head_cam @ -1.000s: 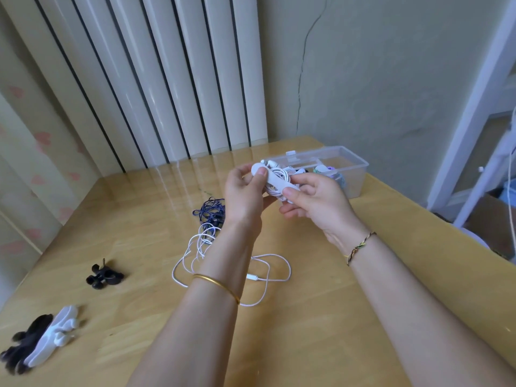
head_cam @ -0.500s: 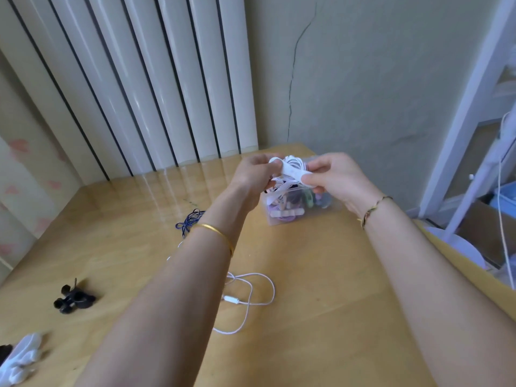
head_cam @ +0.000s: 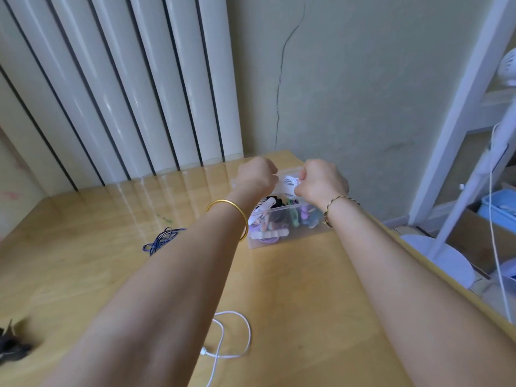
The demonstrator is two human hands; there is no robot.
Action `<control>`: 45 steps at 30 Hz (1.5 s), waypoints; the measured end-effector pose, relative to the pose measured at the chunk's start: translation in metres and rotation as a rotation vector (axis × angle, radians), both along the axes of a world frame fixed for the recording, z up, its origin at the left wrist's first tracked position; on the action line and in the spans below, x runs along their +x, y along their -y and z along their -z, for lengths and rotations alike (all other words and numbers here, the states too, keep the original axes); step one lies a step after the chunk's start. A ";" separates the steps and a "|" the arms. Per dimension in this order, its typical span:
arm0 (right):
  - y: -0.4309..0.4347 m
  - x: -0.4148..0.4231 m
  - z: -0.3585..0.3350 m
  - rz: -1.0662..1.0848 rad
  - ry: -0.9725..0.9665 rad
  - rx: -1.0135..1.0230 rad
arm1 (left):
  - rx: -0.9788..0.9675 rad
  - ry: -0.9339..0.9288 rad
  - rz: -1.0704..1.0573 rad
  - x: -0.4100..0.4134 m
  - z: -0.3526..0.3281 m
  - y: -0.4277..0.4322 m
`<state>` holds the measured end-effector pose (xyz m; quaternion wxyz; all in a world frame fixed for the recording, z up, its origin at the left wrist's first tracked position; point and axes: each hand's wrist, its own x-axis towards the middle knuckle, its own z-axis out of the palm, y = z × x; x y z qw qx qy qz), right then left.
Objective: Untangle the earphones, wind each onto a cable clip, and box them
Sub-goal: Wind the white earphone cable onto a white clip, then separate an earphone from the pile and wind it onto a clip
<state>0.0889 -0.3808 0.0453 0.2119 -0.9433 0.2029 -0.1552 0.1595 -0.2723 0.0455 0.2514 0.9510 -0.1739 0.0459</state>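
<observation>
Both my hands are stretched out over the clear plastic box [head_cam: 282, 238] at the far end of the wooden table. Between them is a white cable clip wound with white earphones [head_cam: 290, 183], held just above the box's opening. My right hand [head_cam: 324, 178] grips its right end with curled fingers. My left hand [head_cam: 255, 175] is curled at its left end; the fingers are hidden behind the knuckles. The box holds several wound earphones in black, white, purple and green.
A dark blue earphone tangle [head_cam: 162, 239] lies left of my left forearm. A loose white cable with a plug [head_cam: 226, 342] lies near the table's front, under my arm. A black clip [head_cam: 11, 344] sits at the far left edge. The table's right edge drops to a white stand and boxes.
My hands carried the wound white clip forward from in front of my chest to just over the box. The view tilted up, and the loose cables slid down the frame.
</observation>
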 end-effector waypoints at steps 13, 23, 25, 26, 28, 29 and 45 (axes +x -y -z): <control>-0.041 -0.042 -0.012 -0.080 0.109 -0.238 | -0.519 0.058 -0.063 -0.068 0.001 -0.091; -0.139 -0.129 0.036 -0.667 -0.099 0.174 | -0.221 -0.193 0.023 -0.167 0.017 -0.196; -0.148 -0.140 0.040 -0.675 -0.178 0.163 | -0.133 -0.255 0.080 -0.182 0.014 -0.203; -0.152 -0.144 0.043 -0.676 -0.231 0.125 | -0.089 -0.281 0.095 -0.187 0.013 -0.207; -0.162 -0.153 0.049 -0.668 -0.310 -0.023 | -0.014 -0.319 0.113 -0.193 0.013 -0.215; -0.166 -0.156 0.052 -0.659 -0.324 -0.099 | 0.041 -0.330 0.122 -0.194 0.014 -0.219; -0.130 -0.131 0.055 -0.353 0.022 0.270 | -0.801 -0.168 -0.303 -0.160 0.033 -0.227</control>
